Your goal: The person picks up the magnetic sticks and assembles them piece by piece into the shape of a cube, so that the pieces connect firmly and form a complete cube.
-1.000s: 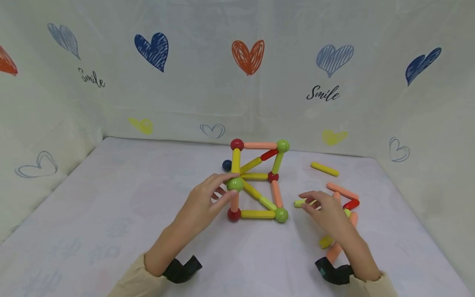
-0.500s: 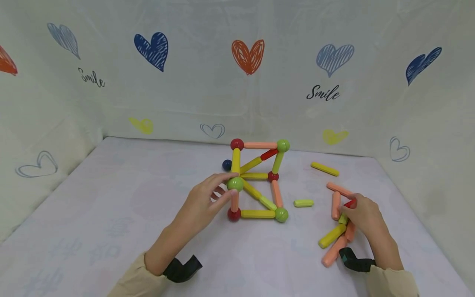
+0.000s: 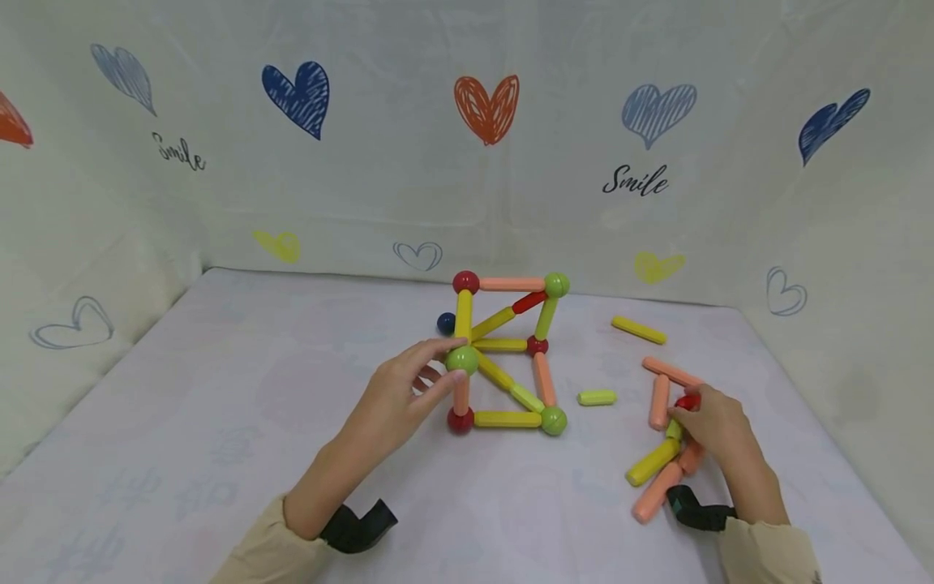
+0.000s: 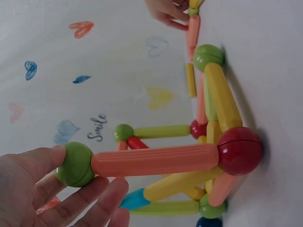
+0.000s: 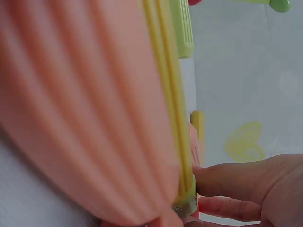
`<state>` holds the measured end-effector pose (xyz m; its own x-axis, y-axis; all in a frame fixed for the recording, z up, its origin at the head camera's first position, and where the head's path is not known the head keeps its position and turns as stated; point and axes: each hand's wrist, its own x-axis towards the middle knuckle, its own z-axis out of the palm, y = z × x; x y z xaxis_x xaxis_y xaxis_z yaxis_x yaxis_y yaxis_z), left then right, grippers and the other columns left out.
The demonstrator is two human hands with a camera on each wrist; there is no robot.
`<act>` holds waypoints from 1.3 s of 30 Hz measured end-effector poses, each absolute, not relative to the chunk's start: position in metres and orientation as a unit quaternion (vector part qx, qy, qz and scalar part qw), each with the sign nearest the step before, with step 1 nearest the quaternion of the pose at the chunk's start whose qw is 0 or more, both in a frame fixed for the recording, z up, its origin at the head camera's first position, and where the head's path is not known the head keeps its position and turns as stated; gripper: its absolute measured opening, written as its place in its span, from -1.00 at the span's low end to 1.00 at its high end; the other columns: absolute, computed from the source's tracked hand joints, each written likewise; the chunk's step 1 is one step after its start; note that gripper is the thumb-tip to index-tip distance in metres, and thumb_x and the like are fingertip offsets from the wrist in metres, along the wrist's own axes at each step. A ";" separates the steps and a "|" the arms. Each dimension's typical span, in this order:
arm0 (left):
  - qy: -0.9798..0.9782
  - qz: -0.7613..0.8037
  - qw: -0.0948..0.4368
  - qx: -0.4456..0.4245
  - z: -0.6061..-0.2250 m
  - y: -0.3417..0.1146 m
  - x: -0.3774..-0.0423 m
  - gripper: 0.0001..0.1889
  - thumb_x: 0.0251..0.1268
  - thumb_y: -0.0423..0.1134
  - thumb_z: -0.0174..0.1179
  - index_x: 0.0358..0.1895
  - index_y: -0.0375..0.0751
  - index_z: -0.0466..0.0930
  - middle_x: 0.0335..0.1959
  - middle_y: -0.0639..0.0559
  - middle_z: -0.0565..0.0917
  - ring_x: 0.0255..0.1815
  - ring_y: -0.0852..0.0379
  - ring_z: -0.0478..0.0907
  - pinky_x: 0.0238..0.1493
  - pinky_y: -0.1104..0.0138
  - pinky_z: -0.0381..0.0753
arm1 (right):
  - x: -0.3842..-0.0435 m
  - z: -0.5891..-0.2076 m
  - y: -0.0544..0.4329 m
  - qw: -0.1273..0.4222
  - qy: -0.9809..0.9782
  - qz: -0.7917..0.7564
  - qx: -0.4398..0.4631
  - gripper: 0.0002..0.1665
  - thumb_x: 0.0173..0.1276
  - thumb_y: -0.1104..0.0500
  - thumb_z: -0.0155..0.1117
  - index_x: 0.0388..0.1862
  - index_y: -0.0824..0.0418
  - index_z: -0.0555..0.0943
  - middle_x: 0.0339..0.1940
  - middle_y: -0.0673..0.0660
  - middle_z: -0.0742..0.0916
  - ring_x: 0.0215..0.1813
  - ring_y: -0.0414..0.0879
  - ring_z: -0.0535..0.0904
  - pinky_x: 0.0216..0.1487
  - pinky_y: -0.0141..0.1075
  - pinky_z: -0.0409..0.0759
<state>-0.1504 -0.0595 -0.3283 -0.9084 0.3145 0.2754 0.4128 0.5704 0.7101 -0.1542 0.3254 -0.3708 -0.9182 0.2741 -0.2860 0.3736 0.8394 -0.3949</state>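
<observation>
A frame of magnetic sticks and balls stands at mid-table. Near its left side, my left hand (image 3: pixel 401 389) pinches a green ball (image 3: pixel 462 361) between thumb and fingers. In the left wrist view, that ball (image 4: pixel 75 164) tops a salmon stick (image 4: pixel 156 160) rising from a red ball (image 4: pixel 240 150). My right hand (image 3: pixel 718 422) reaches into the loose sticks at the right, thumb and fingers pinching a short red stick (image 3: pixel 687 401) mostly hidden by them. Beside its fingertips lie a light green stick (image 3: pixel 674 428) and a yellow stick (image 3: pixel 653 462).
Salmon sticks (image 3: pixel 659 401) lie around the right hand. Farther back is a yellow stick (image 3: pixel 638 330); a short light green stick (image 3: pixel 597 397) lies between frame and pile. A dark blue ball (image 3: pixel 447 324) sits behind the frame's left side. A white printed backdrop (image 3: pixel 394 178) closes the table's far edge.
My right hand has moved right, from over the short light green stick to the pile, where the red stick has turned slightly in its fingers. The left hand keeps its hold on the green ball.
</observation>
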 end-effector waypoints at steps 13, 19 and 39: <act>-0.885 -0.419 0.047 -0.198 -0.328 -0.059 -0.150 -0.51 0.20 -0.20 0.24 0.23 0.05 0.42 -0.10 0.04 0.58 -0.22 0.19 0.53 -0.21 0.45 0.57 | -0.154 -0.376 0.330 0.115 0.951 -0.238 0.160 -0.45 0.29 0.16 0.11 0.10 0.56 0.29 -0.29 0.36 0.53 -0.36 0.04 0.42 -0.41 -0.29 0.39; -0.886 -0.418 0.047 -0.197 -0.328 -0.060 -0.150 -0.51 0.20 -0.20 0.24 0.23 0.05 0.42 -0.09 0.04 0.59 -0.22 0.19 0.53 -0.21 0.45 0.57 | -0.154 -0.375 0.332 0.118 0.944 -0.259 0.164 -0.43 0.31 0.18 0.08 0.15 0.55 0.27 -0.34 0.30 0.54 -0.38 0.00 0.44 -0.41 -0.31 0.41; -0.885 -0.419 0.041 -0.196 -0.328 -0.059 -0.151 -0.51 0.21 -0.19 0.23 0.23 0.05 0.42 -0.09 0.04 0.58 -0.22 0.19 0.53 -0.21 0.45 0.57 | -0.150 -0.372 0.314 0.117 0.964 -0.205 0.125 -0.43 0.25 -0.12 0.21 -0.16 0.41 0.60 -0.44 0.17 0.61 -0.41 -0.04 0.45 -0.46 -0.29 0.35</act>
<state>-0.1508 -0.0595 -0.3284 -0.9197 0.3125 0.2378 0.3819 0.5713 0.7265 -0.1503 0.3137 -0.3717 -0.9414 0.1923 -0.2772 0.2884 0.8851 -0.3654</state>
